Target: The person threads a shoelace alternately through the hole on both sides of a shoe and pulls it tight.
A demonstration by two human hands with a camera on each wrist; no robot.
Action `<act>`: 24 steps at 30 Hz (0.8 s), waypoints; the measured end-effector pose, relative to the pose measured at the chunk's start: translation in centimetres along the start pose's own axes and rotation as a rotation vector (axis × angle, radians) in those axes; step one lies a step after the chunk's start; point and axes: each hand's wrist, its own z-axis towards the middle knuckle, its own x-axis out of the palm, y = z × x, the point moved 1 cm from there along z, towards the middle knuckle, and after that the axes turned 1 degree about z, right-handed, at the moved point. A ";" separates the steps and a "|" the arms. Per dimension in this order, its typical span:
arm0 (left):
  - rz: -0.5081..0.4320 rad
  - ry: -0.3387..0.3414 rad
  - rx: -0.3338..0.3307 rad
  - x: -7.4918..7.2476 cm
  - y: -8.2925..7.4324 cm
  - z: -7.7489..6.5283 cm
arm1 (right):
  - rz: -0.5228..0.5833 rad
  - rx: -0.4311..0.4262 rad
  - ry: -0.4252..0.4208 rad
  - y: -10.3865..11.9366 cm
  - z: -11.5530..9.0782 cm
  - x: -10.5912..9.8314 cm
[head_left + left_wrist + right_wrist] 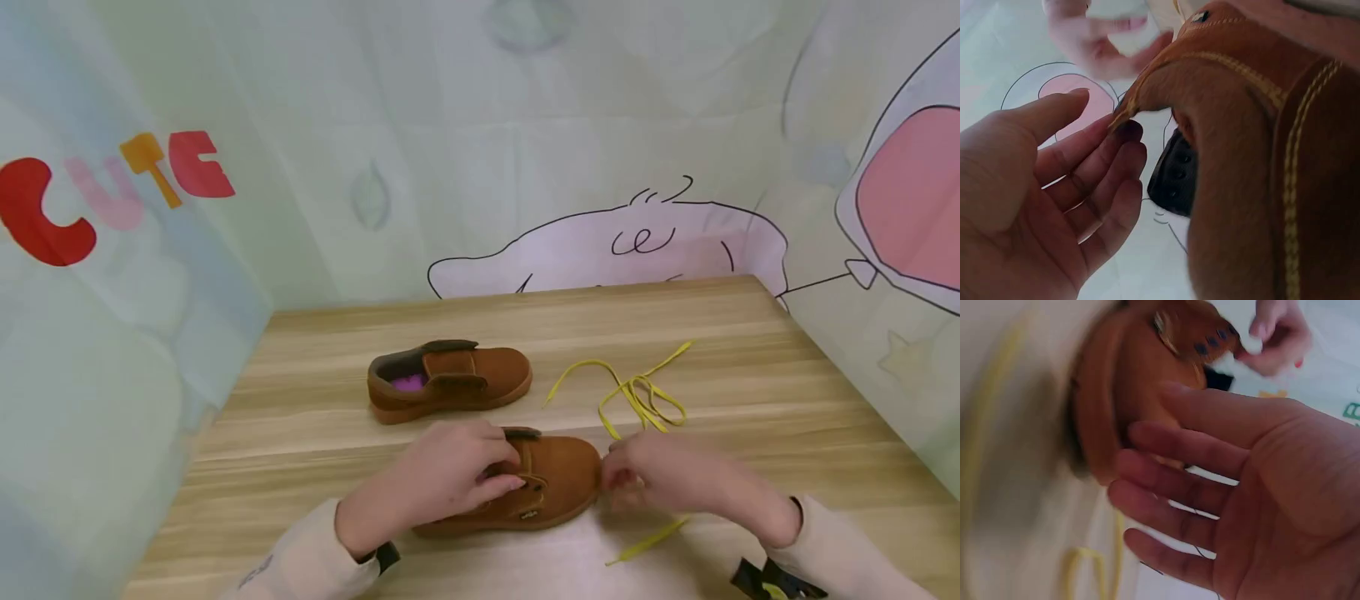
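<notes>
A brown shoe with yellow stitching lies on the table with its toe to the right. No lace shows in its visible eyelets. My left hand is over its opening. In the left wrist view, the fingertips touch the edge of an eyelet flap, while the thumb stands apart from it. At the toe is my right hand, its fingers loosely extended against or very near the shoe, as the right wrist view shows. Yellow lace lies loose beyond the right hand, and a lace end shows in front of it.
A second brown shoe, also toe to the right, rests behind the first, its flaps spread and a purple insole showing. The wood-grain table meets printed cloth walls at the back and sides.
</notes>
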 end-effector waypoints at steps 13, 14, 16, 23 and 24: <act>0.030 0.095 0.002 0.8 -0.7 0.9 | -0.290 -0.008 -0.135 1.5 -2.5 6.1; 0.031 0.096 0.000 0.8 -0.7 0.9 | -0.278 -0.007 -0.151 1.5 -2.5 6.1; 0.035 0.091 0.000 1.0 -0.7 0.9 | -0.248 -0.006 -0.170 1.6 -2.5 6.2; 0.028 0.063 -0.013 1.5 -0.8 1.2 | 0.144 0.052 -0.300 2.6 -2.3 5.3; 0.023 0.063 -0.018 1.5 -0.9 1.2 | 0.237 0.052 -0.329 2.9 -2.1 5.1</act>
